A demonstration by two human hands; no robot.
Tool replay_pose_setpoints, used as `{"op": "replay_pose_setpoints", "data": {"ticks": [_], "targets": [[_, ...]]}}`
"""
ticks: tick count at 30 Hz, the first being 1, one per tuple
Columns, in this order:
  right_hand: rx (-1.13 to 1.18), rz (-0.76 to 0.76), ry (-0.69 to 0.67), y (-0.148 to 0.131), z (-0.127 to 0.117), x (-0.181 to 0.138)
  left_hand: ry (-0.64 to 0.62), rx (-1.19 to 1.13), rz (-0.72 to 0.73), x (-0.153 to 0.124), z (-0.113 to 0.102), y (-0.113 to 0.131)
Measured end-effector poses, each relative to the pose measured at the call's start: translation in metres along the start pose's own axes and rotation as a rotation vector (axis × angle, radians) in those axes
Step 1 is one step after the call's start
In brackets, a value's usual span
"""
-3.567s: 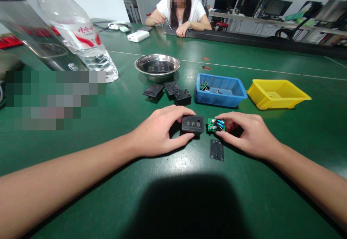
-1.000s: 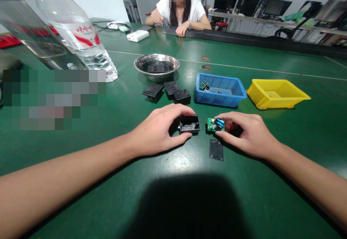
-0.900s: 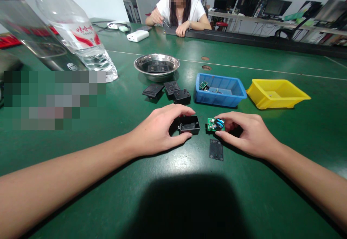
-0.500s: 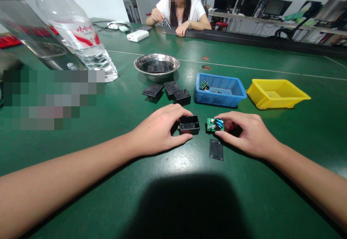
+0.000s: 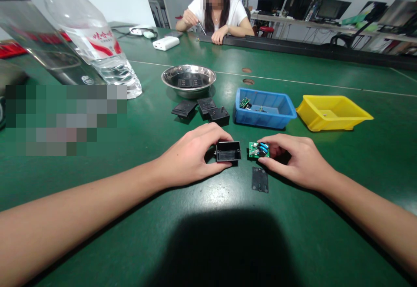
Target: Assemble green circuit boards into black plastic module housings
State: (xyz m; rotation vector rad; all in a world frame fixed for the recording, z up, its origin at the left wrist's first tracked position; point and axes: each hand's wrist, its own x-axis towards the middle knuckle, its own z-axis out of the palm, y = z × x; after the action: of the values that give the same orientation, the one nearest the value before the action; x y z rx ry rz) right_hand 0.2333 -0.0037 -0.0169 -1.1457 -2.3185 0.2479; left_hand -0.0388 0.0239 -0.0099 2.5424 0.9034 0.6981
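My left hand grips a small black plastic case on the green table, its hollow side turned towards me. My right hand pinches a small green circuit board with blue parts, just right of the case. A flat black cover plate lies loose on the table below the board, untouched.
Three black cases lie behind my hands, in front of a steel bowl with more. A blue bin and a yellow bin sit to the right. Water bottles stand at left. A person works across the table.
The black case, earlier face-up showing "SPD", is turned over with its open side showing and has tilted a little further. The right hand and circuit board have barely moved.
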Motion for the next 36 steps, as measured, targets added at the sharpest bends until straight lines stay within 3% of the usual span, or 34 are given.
{"op": "replay_pose_setpoints", "data": {"ticks": [36], "targets": [[-0.017,0.027,-0.025,-0.0003,-0.0008,0.0001,0.002,0.003,-0.012,-0.0009,-0.0009,0.0016]]}}
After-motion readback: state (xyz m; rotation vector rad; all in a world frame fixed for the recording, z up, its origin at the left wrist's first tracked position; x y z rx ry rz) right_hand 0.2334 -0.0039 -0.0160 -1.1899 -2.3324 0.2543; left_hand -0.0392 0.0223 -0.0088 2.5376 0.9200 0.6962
